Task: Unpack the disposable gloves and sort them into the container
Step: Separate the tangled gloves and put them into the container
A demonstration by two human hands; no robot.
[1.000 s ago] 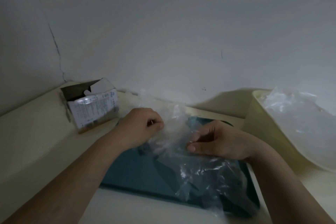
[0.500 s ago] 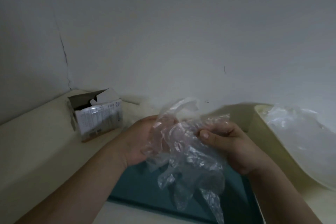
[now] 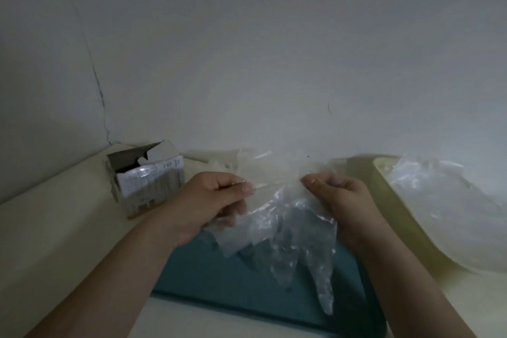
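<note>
Gloves (image 3: pixel 288 228) hang over tray (image 3: pixel 219 282), edge pinched by left hand (image 3: pixel 214 200), right hand (image 3: pixel 340 197)

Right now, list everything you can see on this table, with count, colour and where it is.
disposable gloves: a bunch, count unclear, clear, held up between both hands above the tray
glove box: one, grey-white cardboard, top open, on the table at left
tray: one, teal, flat on the table below the hands
container: one, pale yellow, at right
clear plastic: count unclear, heaped in the container
table: one, cream
wall: grey, cracked at left
left hand: one, pinches the gloves' left edge
right hand: one, grips their right edge
</note>
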